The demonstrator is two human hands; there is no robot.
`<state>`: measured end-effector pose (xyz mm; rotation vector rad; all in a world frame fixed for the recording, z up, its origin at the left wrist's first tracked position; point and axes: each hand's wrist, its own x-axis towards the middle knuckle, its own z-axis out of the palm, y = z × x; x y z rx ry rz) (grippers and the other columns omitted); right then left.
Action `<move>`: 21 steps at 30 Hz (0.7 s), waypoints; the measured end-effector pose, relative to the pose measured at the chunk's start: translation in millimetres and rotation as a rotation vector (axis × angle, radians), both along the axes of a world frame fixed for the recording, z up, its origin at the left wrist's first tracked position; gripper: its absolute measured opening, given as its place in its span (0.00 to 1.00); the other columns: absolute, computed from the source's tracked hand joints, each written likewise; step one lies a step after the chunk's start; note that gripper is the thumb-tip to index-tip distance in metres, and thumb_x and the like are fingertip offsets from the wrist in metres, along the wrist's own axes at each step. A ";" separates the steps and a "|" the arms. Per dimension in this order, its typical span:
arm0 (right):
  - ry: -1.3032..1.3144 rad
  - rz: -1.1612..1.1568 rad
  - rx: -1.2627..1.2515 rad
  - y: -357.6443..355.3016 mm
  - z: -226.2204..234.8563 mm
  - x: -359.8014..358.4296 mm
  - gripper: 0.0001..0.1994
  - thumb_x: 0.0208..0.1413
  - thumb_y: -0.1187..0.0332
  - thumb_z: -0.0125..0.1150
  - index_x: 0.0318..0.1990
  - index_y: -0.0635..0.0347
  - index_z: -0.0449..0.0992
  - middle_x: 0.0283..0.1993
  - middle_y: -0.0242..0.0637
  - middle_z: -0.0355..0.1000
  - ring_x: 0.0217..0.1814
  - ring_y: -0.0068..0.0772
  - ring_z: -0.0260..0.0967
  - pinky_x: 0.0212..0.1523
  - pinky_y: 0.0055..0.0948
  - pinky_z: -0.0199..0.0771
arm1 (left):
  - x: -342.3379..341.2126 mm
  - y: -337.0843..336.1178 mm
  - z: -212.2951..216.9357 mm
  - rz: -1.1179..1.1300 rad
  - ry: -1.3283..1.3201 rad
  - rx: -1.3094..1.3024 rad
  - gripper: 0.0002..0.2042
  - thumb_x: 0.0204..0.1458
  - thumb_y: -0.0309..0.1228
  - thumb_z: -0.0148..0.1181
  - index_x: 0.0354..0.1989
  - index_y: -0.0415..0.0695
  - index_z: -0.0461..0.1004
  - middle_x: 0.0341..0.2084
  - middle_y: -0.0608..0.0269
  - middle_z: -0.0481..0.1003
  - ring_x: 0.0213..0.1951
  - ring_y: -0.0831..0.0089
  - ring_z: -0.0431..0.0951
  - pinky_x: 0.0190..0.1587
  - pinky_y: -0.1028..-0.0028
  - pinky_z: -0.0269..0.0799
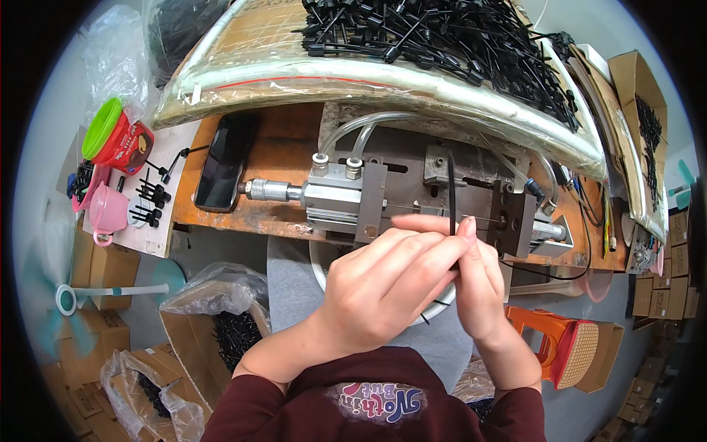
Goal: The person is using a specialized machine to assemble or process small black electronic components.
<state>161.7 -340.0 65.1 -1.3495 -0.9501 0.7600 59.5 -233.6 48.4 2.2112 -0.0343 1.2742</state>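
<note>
Black in colour, the thin rod [452,188] is between the two hands, over the metal jig [412,188]. Its one end shows beyond the fingertips, beside the small block [436,168] in this view; whether they touch, I cannot tell. The right hand [482,295] is grasping the rod, thumb and finger pressed together, perhaps because so thin a piece would turn in a looser hold. The left hand [383,283] meets it from the other side with bent fingers; whether it also grips the rod is hidden. Such closeness probably helps to keep the piece steady.

Behind the jig, a big pile [412,33] of black parts lies on a film-covered tray [294,87], probably so that the parts are within easy reach. The phone [224,162] lies flat on the orange table [287,140], to the left of the jig, seemingly out of the way of the work. More parts lie in a lined box [188,342] lower down, likely for storing many together.
</note>
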 end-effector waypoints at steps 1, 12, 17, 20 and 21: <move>0.006 -0.024 -0.057 1.7 6.5 1.9 0.26 0.73 0.56 0.31 0.57 0.69 0.72 0.46 0.44 0.77 0.47 0.28 0.74 0.46 0.26 0.74 | -1.7 0.6 2.7 0.010 -0.017 -0.030 0.24 0.36 0.21 0.75 0.46 0.38 0.76 0.33 0.55 0.80 0.31 0.62 0.81 0.33 0.70 0.78; -1.393 -0.472 -0.210 138.2 80.7 100.4 0.19 0.44 0.60 0.69 0.37 0.66 0.74 0.42 0.48 0.75 0.54 0.48 0.70 0.52 0.41 0.73 | -9.8 -8.1 -14.1 0.039 0.367 0.052 0.12 0.42 0.24 0.70 0.37 0.37 0.78 0.52 0.49 0.75 0.39 0.62 0.80 0.41 0.68 0.79; -1.321 -0.340 -0.434 184.4 82.3 112.3 0.18 0.43 0.66 0.67 0.41 0.66 0.76 0.44 0.50 0.76 0.50 0.52 0.74 0.49 0.43 0.76 | -1.2 -11.1 -27.9 0.019 0.414 0.193 0.12 0.39 0.25 0.69 0.34 0.35 0.77 0.52 0.45 0.75 0.33 0.63 0.81 0.38 0.69 0.77; -1.385 -0.282 -0.471 186.2 88.1 106.0 0.15 0.43 0.69 0.65 0.41 0.64 0.79 0.42 0.51 0.77 0.48 0.52 0.76 0.48 0.43 0.78 | 1.3 -6.3 -24.7 0.014 0.457 0.178 0.13 0.39 0.25 0.69 0.34 0.36 0.76 0.52 0.46 0.75 0.32 0.65 0.81 0.36 0.70 0.77; -1.385 -0.241 -0.478 183.0 92.9 103.8 0.14 0.43 0.70 0.64 0.40 0.63 0.80 0.42 0.51 0.77 0.48 0.52 0.76 0.48 0.44 0.78 | 2.7 -4.9 -25.0 0.015 0.453 0.171 0.13 0.39 0.25 0.69 0.34 0.36 0.76 0.52 0.46 0.75 0.31 0.65 0.81 0.36 0.70 0.76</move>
